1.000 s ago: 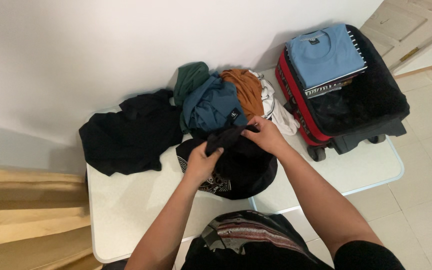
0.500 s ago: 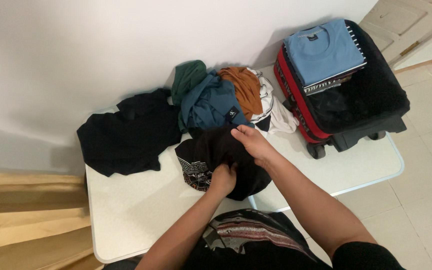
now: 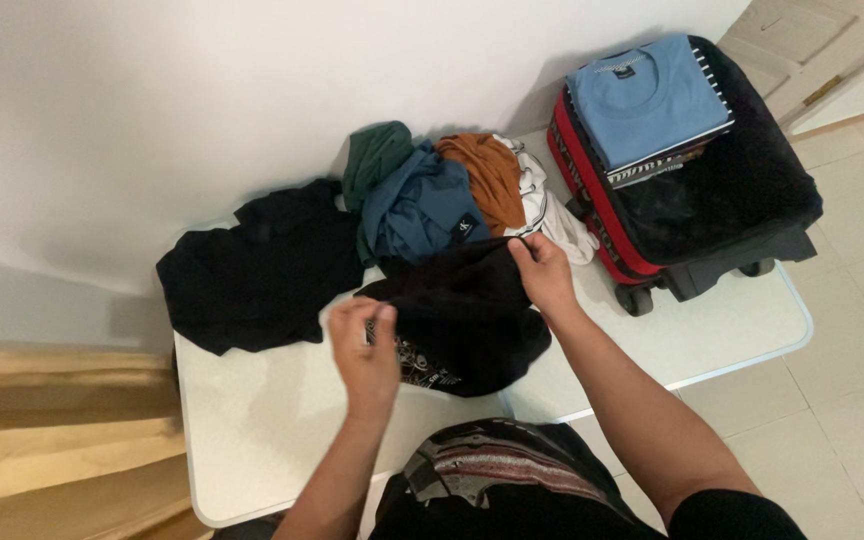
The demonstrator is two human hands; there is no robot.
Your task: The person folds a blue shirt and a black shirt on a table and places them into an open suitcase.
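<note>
A black printed T-shirt lies bunched on the white table in front of me. My left hand pinches its near-left edge, fingers closed on the cloth. My right hand grips the far-right edge of the same shirt, close to the clothes pile. The shirt's white print shows near its lower left.
A pile of clothes, green, teal-blue, orange and white, lies behind the shirt. Black garments spread at the left. An open red and black suitcase with a folded light-blue shirt stands at the right.
My left hand has drawn back toward me and to the left along the black shirt. My right hand has stayed at the far edge. The shirt has spread wider.
</note>
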